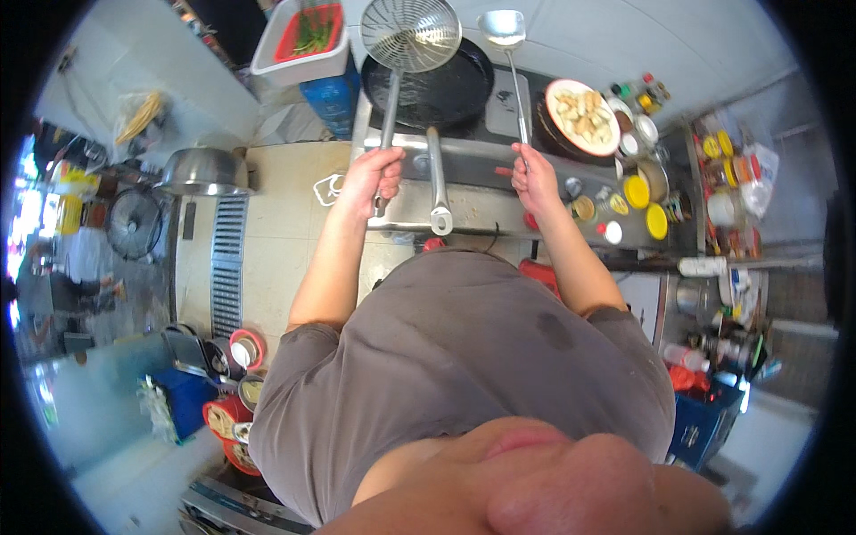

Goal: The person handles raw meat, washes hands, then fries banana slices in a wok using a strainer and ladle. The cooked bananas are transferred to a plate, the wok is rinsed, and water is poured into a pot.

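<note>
My left hand [376, 178] grips the long handle of a round wire skimmer [410, 33]. The skimmer's basket hangs over the far side of a black wok [441, 93] and covers part of its rim. In my right hand [535, 175] is the handle of a metal wok ladle [502, 29], its bowl raised beyond the wok's right side. The wok's metal handle [437, 180] points towards me between my two hands. A dark, shiny surface shows inside the wok. To the right of the ladle, a red-rimmed white bowl [583, 118] holds pale, browned chunks of food.
Jars with yellow lids [636, 192] and seasoning containers crowd the counter at right. A white tub [267, 63] with a red basket of greens [314, 33] stands on a blue crate [332, 100] at left. Further left are a steel basin [204, 171] and a floor drain grate [229, 267].
</note>
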`<state>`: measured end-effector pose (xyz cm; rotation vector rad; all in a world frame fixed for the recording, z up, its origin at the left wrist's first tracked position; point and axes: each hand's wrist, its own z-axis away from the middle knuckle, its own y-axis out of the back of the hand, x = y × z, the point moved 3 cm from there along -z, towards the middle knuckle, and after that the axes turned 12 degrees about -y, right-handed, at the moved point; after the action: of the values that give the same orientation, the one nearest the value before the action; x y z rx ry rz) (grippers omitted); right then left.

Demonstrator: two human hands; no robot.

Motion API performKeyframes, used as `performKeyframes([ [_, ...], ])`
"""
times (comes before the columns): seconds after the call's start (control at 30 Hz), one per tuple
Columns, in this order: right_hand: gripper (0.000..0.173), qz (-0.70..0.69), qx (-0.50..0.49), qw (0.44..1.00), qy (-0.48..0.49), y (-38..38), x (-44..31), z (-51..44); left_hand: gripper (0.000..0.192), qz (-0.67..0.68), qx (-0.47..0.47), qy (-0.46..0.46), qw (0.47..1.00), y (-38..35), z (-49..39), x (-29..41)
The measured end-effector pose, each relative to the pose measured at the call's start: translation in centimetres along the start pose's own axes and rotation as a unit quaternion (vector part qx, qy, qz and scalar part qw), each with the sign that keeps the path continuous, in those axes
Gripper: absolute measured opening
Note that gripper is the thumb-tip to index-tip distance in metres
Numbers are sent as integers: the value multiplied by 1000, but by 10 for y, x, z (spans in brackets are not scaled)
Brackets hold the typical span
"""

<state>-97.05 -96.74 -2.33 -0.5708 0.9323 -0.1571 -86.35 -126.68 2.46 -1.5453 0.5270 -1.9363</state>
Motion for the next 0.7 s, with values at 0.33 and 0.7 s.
performKeyframes([
  [0.33, 23, 43, 151, 987, -18, 87, 46, -75, 24, -58, -87, 123, 987, -61, -42, -44],
  [0.7, 31, 146, 241, 959, 24, 155, 9, -71, 27, -58, -37, 169, 983, -157, -79, -117],
])
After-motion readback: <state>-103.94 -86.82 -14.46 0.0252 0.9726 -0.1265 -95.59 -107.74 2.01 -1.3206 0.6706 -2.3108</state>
